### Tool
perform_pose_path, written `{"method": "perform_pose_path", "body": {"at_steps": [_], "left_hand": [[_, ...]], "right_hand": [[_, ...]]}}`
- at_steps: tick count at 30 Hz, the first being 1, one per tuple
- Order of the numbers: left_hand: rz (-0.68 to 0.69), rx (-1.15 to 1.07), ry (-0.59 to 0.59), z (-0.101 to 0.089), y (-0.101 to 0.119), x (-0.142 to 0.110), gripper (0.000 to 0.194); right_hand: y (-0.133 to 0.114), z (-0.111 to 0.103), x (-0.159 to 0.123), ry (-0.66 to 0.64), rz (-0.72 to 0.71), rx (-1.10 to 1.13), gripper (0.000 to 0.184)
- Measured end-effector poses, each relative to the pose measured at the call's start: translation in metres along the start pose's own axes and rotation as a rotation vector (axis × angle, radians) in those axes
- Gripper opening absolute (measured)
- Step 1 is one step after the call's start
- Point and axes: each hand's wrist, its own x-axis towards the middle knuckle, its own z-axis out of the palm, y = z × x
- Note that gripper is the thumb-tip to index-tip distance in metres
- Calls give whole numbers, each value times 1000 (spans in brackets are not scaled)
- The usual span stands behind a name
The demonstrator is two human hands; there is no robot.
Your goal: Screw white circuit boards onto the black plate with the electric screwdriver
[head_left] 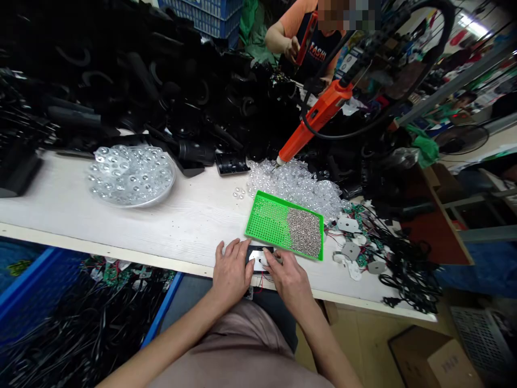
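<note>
At the front edge of the table, a black plastic housing lies between my hands, with a white plate on it and thin red wires hanging below. My left hand grips the left end of the housing, its thumb at the plate's edge. Bent fingers of my right hand press on the right side of the plate; whether they also pinch something small is hidden. Just beyond stands a green perforated tray with many small metal screws heaped in its right half.
An orange electric screwdriver hangs over piled clear lenses. Left is a bowl of lenses; black housings heap behind. Circuit boards and cables lie right. A blue crate stands lower left. Another person works opposite.
</note>
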Motion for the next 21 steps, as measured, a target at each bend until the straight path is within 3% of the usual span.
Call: {"method": "perform_pose_path", "body": {"at_steps": [5,12,18,21], "left_hand": [[-1,19,-2,6,-1,-2,47],[27,45,19,2,-3,1,47],[62,11,20,-1,-9,5,42],[70,3,31,0,-11,4,45]], "right_hand": [[-9,-4,13,-135,-92,-95,42],[-12,-13,27,-250,-26,-9,37],[-7,-1,20,-80,-57,94,34],[-13,-1,22,-103,-91,46,38]]}}
